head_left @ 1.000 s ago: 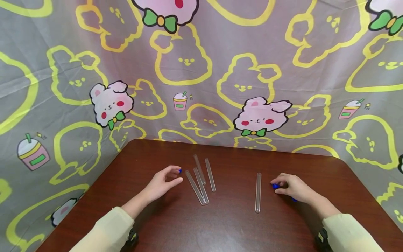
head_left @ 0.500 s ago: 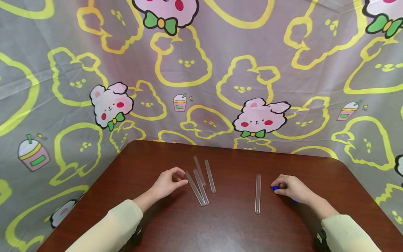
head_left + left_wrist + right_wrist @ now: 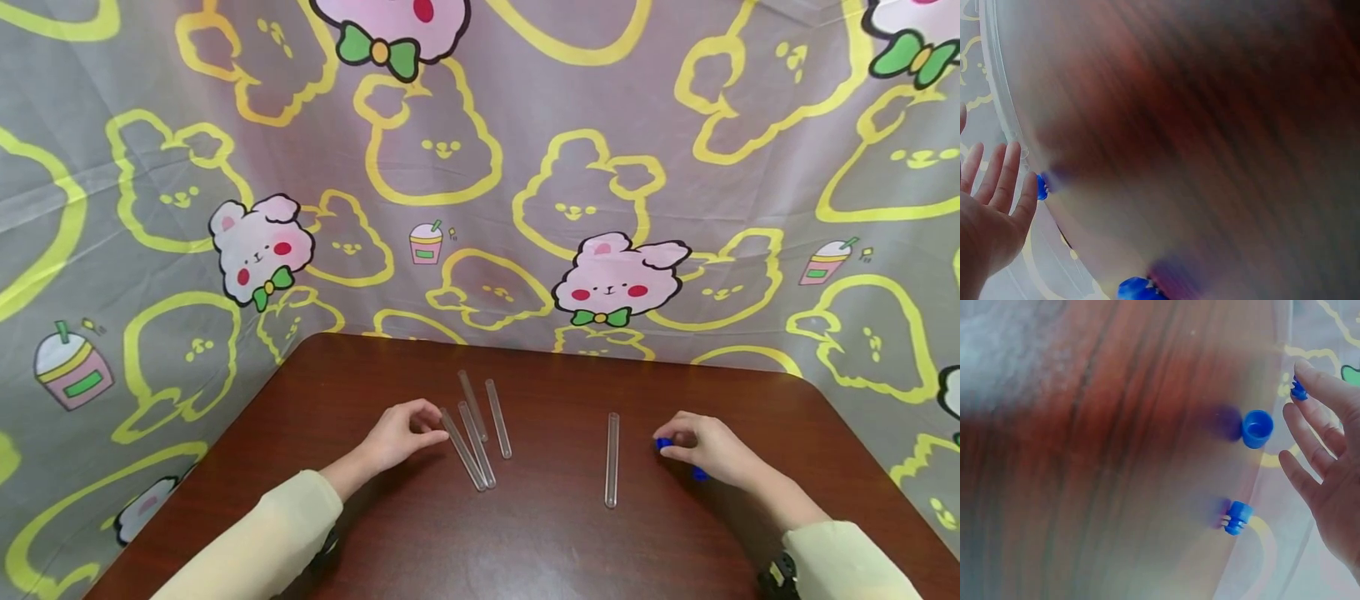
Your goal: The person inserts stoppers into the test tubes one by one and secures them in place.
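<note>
Left hand (image 3: pixel 401 432) first: we see its fingers curled together beside four clear tubes (image 3: pixel 476 429) lying on the brown table (image 3: pixel 525 542); what it pinches we cannot tell. Further right lies a single tube (image 3: pixel 612 459), then our right hand (image 3: pixel 708 450), pinching a blue cap (image 3: pixel 663 444).

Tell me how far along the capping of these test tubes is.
Nothing is capped yet: the four tubes by the left hand and the single tube lie open. The right hand pinches one blue cap; two loose caps wait.
</note>
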The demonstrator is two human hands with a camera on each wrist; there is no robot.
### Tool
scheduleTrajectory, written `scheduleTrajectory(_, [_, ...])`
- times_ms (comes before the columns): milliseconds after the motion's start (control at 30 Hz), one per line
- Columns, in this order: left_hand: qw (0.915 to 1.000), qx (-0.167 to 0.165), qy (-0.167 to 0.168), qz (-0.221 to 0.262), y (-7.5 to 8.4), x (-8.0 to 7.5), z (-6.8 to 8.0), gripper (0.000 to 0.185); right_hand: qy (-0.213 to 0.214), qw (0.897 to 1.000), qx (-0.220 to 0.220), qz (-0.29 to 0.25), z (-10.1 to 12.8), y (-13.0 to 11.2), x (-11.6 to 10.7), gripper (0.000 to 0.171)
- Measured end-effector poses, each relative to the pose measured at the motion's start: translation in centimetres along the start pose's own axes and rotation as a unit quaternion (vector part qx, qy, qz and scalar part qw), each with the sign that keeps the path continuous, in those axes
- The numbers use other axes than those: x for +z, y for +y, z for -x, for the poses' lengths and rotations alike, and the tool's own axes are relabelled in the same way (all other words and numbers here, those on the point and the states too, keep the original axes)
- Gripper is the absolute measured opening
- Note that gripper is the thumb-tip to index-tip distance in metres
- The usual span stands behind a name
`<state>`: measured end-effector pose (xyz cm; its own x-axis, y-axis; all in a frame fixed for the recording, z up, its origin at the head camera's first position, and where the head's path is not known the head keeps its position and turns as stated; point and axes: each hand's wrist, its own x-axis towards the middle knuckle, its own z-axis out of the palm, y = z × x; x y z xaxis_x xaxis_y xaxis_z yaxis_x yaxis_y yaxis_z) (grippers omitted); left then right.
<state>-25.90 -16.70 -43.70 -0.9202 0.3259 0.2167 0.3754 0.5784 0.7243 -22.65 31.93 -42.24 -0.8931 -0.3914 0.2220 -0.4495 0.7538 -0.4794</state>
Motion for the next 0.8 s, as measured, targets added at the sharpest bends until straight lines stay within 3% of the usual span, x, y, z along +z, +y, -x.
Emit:
scheduleTrajectory(567, [0.9998, 0.014, -0.011, -0.013, -0.3, 0.4, -1.0, 0.028, 0.089, 0.992, -0.095, 0.006, 1.6, -1.9, -0.6, 0.024])
scheduleTrajectory(800, [0.9997, 0.013, -0.011, -0.018, -0.5, 0.6, -1.3, 0.028, 0.093, 0.990, -0.105, -0.013, 2.2, -2.5, -0.7, 0.030])
